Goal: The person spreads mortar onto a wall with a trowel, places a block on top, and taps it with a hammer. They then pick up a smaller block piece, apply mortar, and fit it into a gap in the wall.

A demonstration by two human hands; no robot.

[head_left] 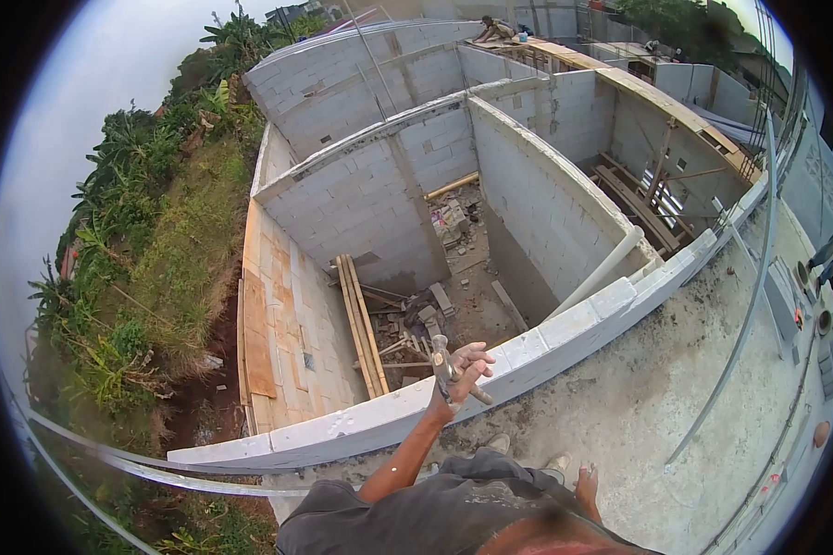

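My left hand [473, 363] is raised over the top of the low white block wall [565, 326], gripping a hammer [442, 368]. The metal head points up and left, and the short handle shows below the palm. Some fingers of that hand stretch out to the right. Lower down, beside my dark shirt [453, 509], hangs my right hand [587, 482]. It appears to hold nothing and its fingers look slightly apart, above the concrete slab [620, 407].
Inside the walls lie bamboo poles [363, 324], rubble and loose blocks [442, 298]. A white pipe [602, 275] leans on a partition. A long metal strip [745, 324] crosses the slab at right. Another person [496, 30] crouches on the far wall. Vegetation [157, 277] slopes away left.
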